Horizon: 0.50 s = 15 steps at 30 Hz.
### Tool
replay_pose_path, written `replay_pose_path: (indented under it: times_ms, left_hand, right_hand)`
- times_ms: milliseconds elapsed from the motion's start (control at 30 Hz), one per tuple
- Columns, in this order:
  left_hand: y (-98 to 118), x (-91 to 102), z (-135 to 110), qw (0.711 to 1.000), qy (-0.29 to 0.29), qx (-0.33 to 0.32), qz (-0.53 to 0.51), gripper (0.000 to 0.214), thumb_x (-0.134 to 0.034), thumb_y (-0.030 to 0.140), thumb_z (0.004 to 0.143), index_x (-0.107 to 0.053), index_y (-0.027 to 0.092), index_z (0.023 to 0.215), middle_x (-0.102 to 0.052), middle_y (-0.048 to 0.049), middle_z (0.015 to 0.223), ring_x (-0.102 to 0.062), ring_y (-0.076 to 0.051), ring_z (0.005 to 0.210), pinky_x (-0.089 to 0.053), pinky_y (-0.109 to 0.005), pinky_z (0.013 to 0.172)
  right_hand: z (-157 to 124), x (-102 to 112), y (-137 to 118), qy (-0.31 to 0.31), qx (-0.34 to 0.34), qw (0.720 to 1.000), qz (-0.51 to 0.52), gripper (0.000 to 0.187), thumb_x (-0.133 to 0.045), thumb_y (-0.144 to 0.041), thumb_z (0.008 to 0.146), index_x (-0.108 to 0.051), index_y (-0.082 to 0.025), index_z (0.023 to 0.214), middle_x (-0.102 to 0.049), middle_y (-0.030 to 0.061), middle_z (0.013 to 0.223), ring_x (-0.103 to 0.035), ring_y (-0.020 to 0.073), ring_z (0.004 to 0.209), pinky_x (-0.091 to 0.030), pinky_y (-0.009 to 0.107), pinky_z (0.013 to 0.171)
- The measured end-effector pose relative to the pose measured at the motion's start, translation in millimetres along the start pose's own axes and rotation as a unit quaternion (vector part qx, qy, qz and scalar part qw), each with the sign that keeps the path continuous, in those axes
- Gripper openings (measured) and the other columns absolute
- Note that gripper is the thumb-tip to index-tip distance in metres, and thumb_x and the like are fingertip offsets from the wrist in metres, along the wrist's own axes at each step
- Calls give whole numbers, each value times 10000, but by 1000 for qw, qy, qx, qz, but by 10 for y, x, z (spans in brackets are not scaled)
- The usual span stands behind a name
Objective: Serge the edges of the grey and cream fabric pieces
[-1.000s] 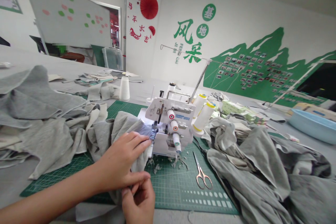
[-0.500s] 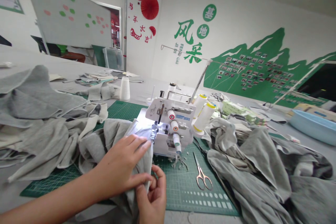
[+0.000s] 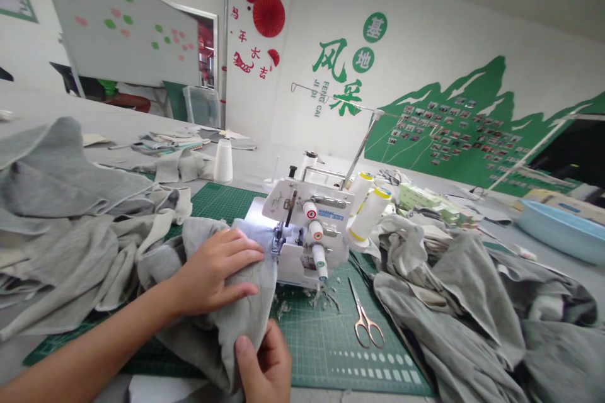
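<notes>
**A:** Lying where, the grey knit cloth (image 3: 227, 327)?

**B:** Against the presser foot (image 3: 278, 240) of the overlocker (image 3: 307, 227), above a green cutting mat (image 3: 321, 343).

**A:** Held how?

**B:** The left hand (image 3: 212, 274) is spread flat on it, and its edge is pinched by the right hand (image 3: 267, 359).

**A:** Best handled how?

**B:** Even feeding is favoured when the cloth is smoothed close to the foot, unstretched. Gold-handled scissors (image 3: 365, 322) lie on the mat; white thread cones (image 3: 371, 213) are mounted behind; grey garments (image 3: 454, 308) are heaped on the bench (image 3: 246, 160).

Scissors (image 3: 365, 325) on green cutting mat (image 3: 312, 345)
</notes>
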<state>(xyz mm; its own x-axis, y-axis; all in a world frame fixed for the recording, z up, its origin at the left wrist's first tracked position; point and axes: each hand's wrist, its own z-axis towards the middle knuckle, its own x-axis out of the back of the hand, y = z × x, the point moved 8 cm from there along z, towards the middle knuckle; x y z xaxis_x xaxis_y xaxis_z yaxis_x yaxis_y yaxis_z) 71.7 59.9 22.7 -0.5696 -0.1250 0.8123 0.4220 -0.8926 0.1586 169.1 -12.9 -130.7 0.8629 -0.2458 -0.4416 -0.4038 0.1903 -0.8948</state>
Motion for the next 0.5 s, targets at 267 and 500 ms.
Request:
replay_pose_path:
  times_ms: [267,500]
  left_hand:
    - [202,9,-139,995,-16,-91,-41,613,-464,660,932,-544,213,1344,-679,-114,1236,-564,-303,1105,-370,-469,1013]
    - [111,17,-146,997,10,-59,-55,622,-367,677,954,-592,217,1308,-694,-116,1211,-597,-290,1065,-406,-463,987]
  right_hand:
    - [-97,-53,119,-41,2,998,-36,527,-787,-667,632,-787,-154,757,-618,19,610,-466,150,583,-398,270,560]
    - [-131,-90,135,-63,-40,997,-3,597,-813,-693,542,-769,-160,809,-511,-33,543,-296,98,514,-281,241,489]
